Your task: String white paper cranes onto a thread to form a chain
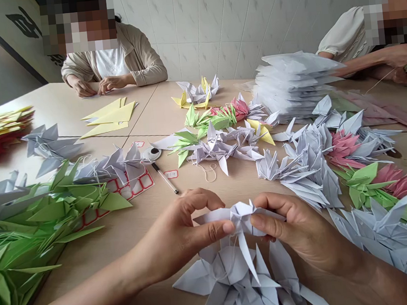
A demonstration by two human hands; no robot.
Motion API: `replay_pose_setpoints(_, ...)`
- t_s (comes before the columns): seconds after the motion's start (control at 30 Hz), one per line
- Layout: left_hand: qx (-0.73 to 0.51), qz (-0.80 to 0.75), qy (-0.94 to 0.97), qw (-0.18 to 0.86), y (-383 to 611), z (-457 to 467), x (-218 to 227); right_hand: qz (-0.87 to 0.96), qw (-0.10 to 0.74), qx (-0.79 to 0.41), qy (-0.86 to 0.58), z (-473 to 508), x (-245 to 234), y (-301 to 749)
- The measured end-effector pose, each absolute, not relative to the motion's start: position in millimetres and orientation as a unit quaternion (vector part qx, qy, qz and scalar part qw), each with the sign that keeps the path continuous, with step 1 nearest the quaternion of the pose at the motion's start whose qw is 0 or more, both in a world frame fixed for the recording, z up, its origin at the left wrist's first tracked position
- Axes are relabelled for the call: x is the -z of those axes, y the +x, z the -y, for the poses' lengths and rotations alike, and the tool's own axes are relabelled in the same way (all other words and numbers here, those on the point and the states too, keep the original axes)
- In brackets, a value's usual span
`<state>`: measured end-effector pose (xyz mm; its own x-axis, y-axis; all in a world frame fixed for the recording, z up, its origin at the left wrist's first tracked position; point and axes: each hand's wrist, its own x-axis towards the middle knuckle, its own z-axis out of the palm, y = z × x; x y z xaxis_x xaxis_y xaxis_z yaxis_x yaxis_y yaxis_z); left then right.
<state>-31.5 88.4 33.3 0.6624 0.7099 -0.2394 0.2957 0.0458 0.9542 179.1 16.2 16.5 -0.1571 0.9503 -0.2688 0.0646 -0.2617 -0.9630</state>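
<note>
A white folded paper crane (242, 214) is gripped by both hands near the table's front edge. My left hand (196, 222) pinches one wing, thumb on top and fingers curled behind. On the other wing, my right hand (285, 219) closes with thumb and fingers. One long point of the crane hangs down between the hands. Directly below lies a cluster of white paper cranes (237, 283), with a loop of thin thread (231, 260) over it. Whether that thread runs into the held crane, I cannot tell.
Green cranes (33, 217) heap at left. Strung white cranes (308, 157) lie right, near a stack of translucent bags (294, 86). A pen (164, 178), round white spool (151, 154) and label sheet (136, 185) lie mid-table. Two co-workers (139, 48) sit across, one handling thread.
</note>
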Motion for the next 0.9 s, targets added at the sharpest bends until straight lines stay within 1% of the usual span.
replay_pose_setpoints(0.1,-0.12,-0.371,0.625,0.677,-30.8,-89.1,-31.6,0.476,0.383,-0.586,-0.532,-15.7,-12.0,180.2)
replay_pose_setpoints(0.17,-0.102,-0.375,0.608,0.692,-30.3,-89.1,-30.7,0.477,0.382,-0.593,-0.525,-15.7,-11.3,180.4)
replay_pose_setpoints(0.43,-0.098,-0.38,0.611,0.687,-30.7,-88.9,-28.6,0.508,0.357,-0.579,-0.529,-14.5,-11.3,180.4)
replay_pose_setpoints(0.63,-0.104,-0.381,0.62,0.678,-31.1,-87.8,-31.4,0.481,0.36,-0.607,-0.52,-13.1,-9.7,181.7)
replay_pose_setpoints(0.8,-0.108,-0.381,0.591,0.703,-30.2,-89.0,-30.5,0.481,0.36,-0.609,-0.517,-14.8,-10.0,182.4)
replay_pose_setpoints(0.9,-0.139,-0.382,0.555,0.726,-30.3,-91.2,-27.1,0.476,0.368,-0.611,-0.515,-16.5,-8.3,184.2)
